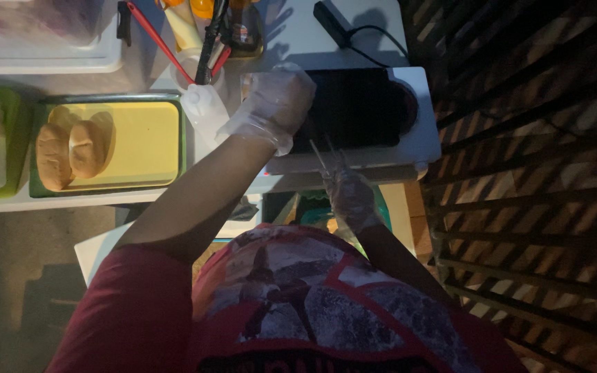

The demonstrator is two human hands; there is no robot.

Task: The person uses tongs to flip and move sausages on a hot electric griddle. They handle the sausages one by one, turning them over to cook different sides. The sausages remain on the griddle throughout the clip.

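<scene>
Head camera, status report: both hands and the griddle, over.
Left hand, clear glove, resting on black flat griddle plate. Right hand, gloved, gripping thin metal tongs at griddle's near edge. Nothing visible lying on the plate.

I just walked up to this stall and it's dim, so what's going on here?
A person in a red shirt stands over a small counter, wearing thin plastic gloves. The left hand rests at the edge of a dark flat griddle. The right hand holds metal tongs at the griddle's near edge. To the left, bread rolls lie on a yellow tray, untouched. Squeeze bottles stand between the tray and the griddle.
</scene>
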